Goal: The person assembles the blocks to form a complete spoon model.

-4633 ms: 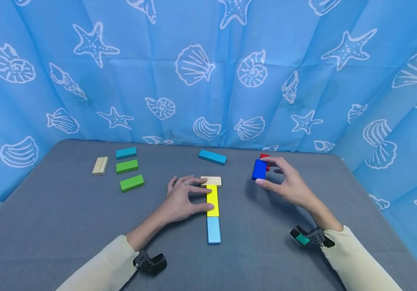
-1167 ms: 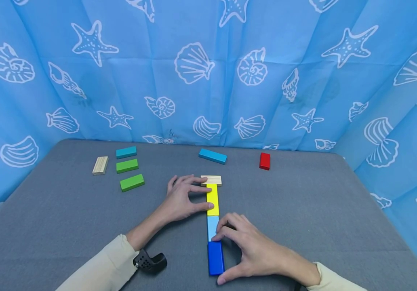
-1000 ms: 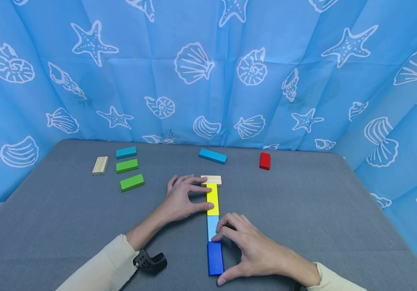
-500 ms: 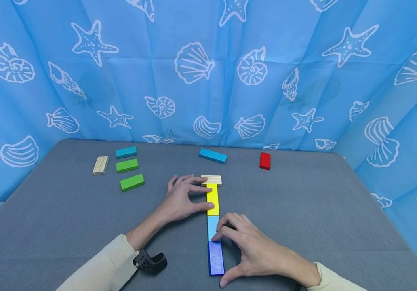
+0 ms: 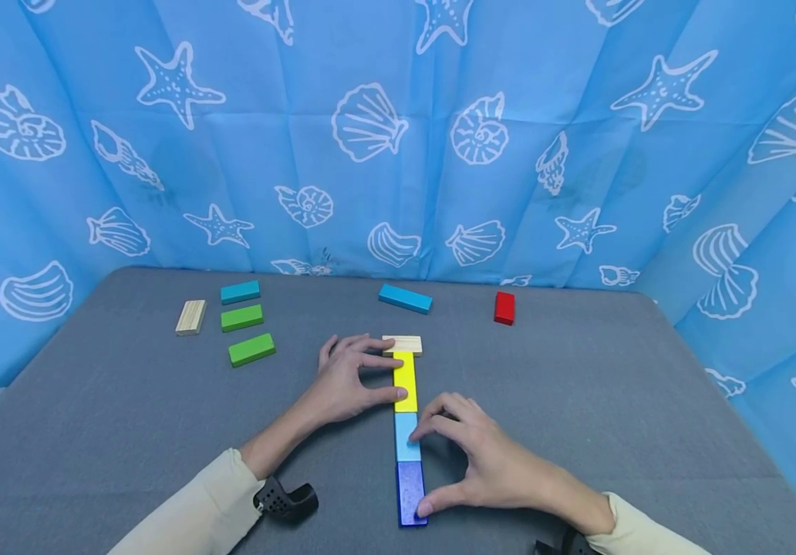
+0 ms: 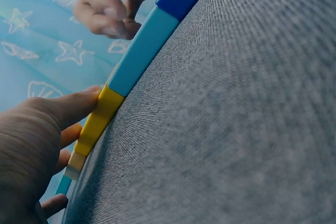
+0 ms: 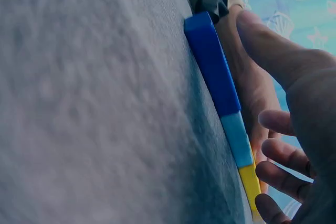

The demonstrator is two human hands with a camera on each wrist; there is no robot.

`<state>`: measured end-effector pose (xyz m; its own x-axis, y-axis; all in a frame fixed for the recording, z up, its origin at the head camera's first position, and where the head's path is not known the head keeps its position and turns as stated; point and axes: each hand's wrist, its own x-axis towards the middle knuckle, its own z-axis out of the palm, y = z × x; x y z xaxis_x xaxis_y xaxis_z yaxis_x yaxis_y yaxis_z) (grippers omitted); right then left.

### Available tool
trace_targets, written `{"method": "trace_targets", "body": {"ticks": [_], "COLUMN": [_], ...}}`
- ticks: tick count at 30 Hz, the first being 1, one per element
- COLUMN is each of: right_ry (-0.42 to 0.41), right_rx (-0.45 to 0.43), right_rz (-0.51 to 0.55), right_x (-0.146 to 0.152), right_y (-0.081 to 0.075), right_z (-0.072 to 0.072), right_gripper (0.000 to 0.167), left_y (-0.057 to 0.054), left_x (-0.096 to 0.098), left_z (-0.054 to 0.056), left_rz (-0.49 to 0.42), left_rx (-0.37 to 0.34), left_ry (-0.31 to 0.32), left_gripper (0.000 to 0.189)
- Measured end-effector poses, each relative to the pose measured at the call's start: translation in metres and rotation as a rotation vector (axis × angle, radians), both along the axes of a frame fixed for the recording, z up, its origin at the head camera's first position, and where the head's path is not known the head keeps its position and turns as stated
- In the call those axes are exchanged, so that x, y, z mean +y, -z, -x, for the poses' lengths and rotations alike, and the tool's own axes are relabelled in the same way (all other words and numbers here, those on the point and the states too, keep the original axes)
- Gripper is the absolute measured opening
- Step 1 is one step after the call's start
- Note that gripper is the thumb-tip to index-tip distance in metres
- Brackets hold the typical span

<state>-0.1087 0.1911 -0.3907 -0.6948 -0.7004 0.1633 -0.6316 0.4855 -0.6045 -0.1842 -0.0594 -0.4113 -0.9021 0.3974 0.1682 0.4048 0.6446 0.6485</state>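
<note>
We look at recording set-up, as it seems; home or lab, we cannot tell. Blue curtain [image 5: 398, 185] with white shells [image 5: 369, 123] and starfish [image 5: 174, 82] encloses grey fabric-topped table [image 5: 564, 370] from nine through twelve to three o'clock. Black wrist devices [image 5: 285, 501] at five and seven.

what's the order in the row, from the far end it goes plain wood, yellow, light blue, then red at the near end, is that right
Not quite: the block at the near end is a dark blue block, not a red one, as the head view shows. From the far end: plain wood block, yellow block, light blue block, then dark blue.
</note>
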Motion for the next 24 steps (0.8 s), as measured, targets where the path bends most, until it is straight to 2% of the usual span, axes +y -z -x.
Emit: {"method": "trace_targets", "body": {"ticks": [12,17,24], "right_ry": [0.094,0.142,0.214], "right_rx": [-0.038,-0.016,0.03], "right_rz": [0.076,0.149,0.21], "right_x": [0.009,0.016,0.022], "right_y": [-0.003,-0.004,-0.007], "right_z": [0.017,0.031,0.057], "right_gripper": [0.041,0.036,0.035], "left_y": [0.0,0.0,0.0], "left_x": [0.0,-0.001,-0.002], "left_z": [0.0,0.001,0.001], "left_rz": [0.003,-0.008,-0.019], "left_rx": [0.0,-0.012,-0.011], "left_ry": [-0.001,0.005,0.013], "left_gripper": [0.044,0.044,0.044]}}
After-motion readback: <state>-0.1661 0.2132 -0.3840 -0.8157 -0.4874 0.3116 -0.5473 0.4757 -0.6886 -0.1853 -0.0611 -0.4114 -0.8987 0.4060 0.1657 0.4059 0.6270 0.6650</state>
